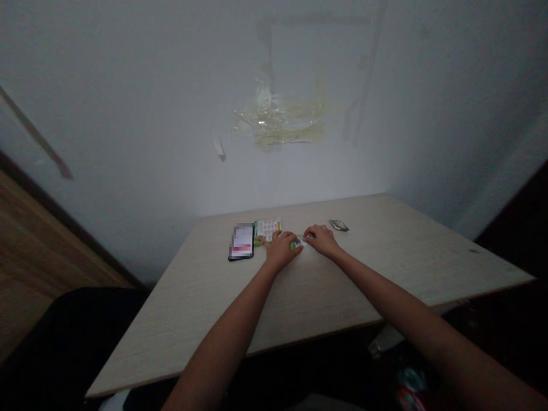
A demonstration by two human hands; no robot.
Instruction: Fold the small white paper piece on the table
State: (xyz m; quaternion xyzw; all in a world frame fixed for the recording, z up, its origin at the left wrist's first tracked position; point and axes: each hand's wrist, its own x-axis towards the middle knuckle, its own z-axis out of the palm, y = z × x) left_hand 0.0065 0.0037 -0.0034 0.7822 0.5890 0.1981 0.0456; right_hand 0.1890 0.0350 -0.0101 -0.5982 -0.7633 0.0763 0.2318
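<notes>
My left hand rests low over the table, its thumb and fingers around a small green-and-white printed piece. Facing it, my right hand has its fingertips pinched at the right side of that same piece. The fingers cover much of it, so its exact kind is unclear. Just behind the left hand lies a green-edged printed sheet or booklet, partly hidden by the fingers. Beyond the right hand sits a small, dark, crumpled-looking packet or wrapper.
A phone with a lit, blurred screen lies left of the sheet. The pale wooden table meets a white wall with peeling clear tape. A dark object stands by the table's left side.
</notes>
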